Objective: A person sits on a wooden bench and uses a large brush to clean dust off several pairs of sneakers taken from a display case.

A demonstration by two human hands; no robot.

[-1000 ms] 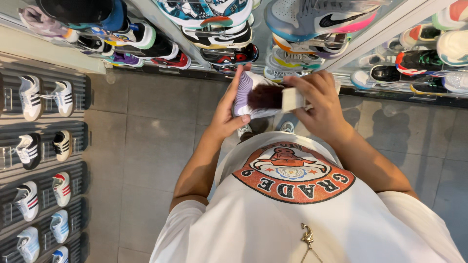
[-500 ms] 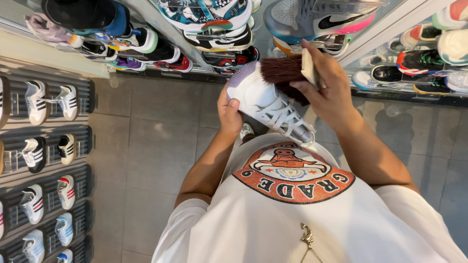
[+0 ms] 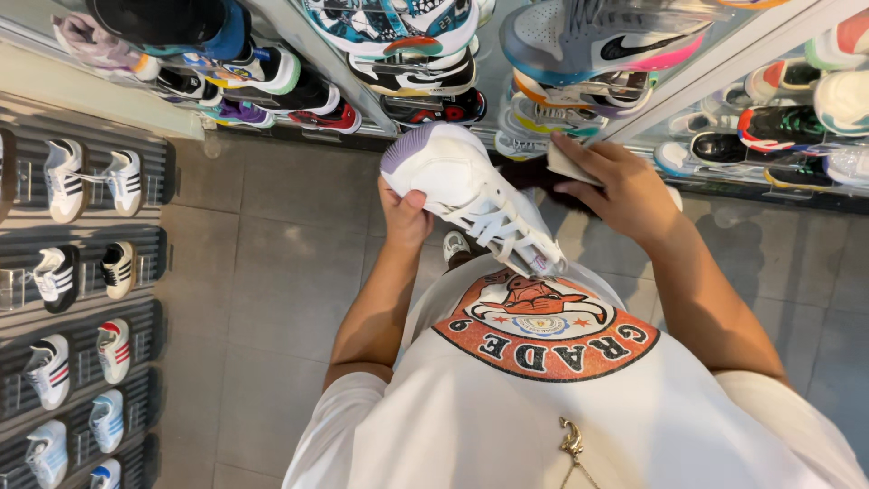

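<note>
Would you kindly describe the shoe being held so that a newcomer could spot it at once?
Start at the glass shelves of colourful sneakers at the top, then drop to the two hands before them. The left hand grips a white laced sneaker with a pale purple sole; unlike the shelved pairs, it is off display and nearly plain white.

Two bare hands, left [image 3: 403, 213] and right [image 3: 625, 186]. One white sneaker [image 3: 471, 195], held up. One brush [image 3: 566, 163] with a pale block and dark bristles. Nine small shoes [image 3: 68, 181] counted on the slatted wall panels [image 3: 18, 312] at left: four side-by-side pairs and a single at the bottom edge. Well over a dozen shelved sneakers [image 3: 615, 36] above, too crowded and cropped for an exact count. One gold pendant [image 3: 572, 441].
</note>
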